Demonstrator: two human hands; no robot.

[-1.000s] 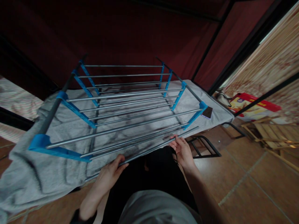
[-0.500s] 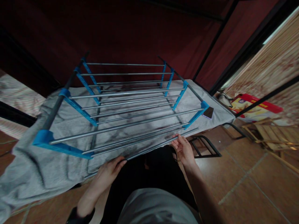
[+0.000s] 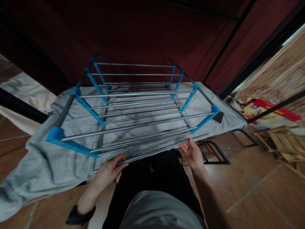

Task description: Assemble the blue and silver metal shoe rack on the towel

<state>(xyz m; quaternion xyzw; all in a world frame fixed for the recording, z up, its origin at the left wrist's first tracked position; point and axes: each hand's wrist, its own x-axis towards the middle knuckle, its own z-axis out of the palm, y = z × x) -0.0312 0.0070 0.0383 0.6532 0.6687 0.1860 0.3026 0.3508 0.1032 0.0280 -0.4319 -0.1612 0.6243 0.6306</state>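
Observation:
A loose grey metal tube (image 3: 154,150) lies across the front edge of the towel-covered table, held at two places. My left hand (image 3: 111,168) is closed around it toward its left end. Farther right, my right hand (image 3: 192,152) grips the same tube between thumb and fingers. Just beyond stands a rack (image 3: 138,124) of grey metal tubes, joined by blue plastic brackets (image 3: 71,144) on both sides. The held tube lies in front of the rack, apart from its brackets.
A grey towel (image 3: 47,168) covers the table. A phone (image 3: 218,117) lies near the rack's right corner. Right of the table are a black metal frame (image 3: 215,152), a red and yellow box (image 3: 269,113) and a folded wooden piece (image 3: 281,143) on the tiled floor. A dark red curtain hangs behind.
The view has shifted, so the rack appears slightly farther right. My left hand has slid a little toward the tube's left end, with fingers lifted more over it. The right hand keeps its grip.

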